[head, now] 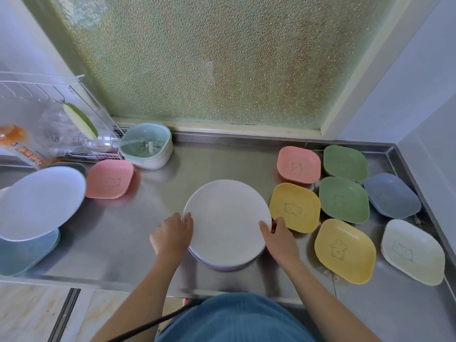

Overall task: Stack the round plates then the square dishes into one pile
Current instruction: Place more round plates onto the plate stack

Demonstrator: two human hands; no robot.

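A pile of white round plates (225,220) sits on the steel counter in front of me. My left hand (172,234) grips the top plate's left rim and my right hand (277,236) grips its right rim. Another white round plate (39,202) rests tilted at the far left, on top of a blue dish (22,253). A pink square dish (109,179) lies left of the pile. To the right lie several square dishes: pink (298,164), two yellow (294,207) (345,250), two green (345,162) (344,199), blue (391,195) and white (413,251).
A pale green strainer basket (148,145) stands at the back left beside a wire dish rack (44,99) with clear containers. An orange bottle (17,144) is at the far left. A frosted window (209,58) rises behind the counter (123,230). A wall bounds the right side.
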